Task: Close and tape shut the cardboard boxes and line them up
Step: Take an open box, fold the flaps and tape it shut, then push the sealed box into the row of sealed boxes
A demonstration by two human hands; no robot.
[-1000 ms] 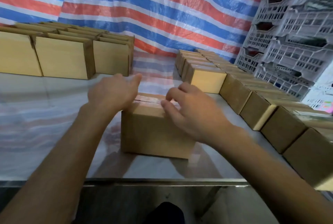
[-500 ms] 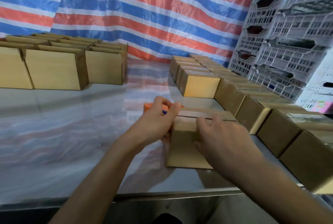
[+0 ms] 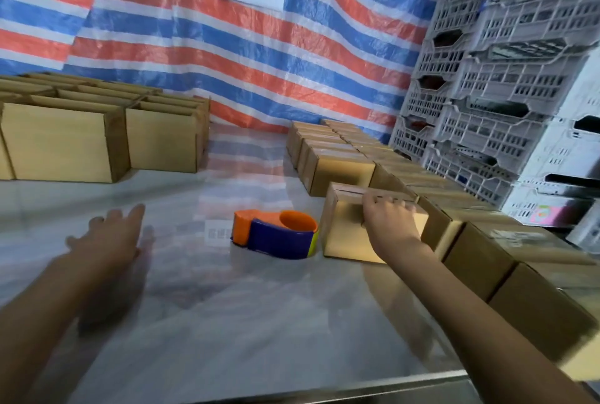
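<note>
I am gripping the box (image 3: 345,234), just right of the dispenser (image 3: 276,236), with my right hand (image 3: 388,220), apparently joining it to the sealed row (image 3: 477,254) further right. My left hand (image 3: 110,238) is hovering spread, left of the dispenser. Open boxes (image 3: 58,144) far left are awaiting closing.
</note>
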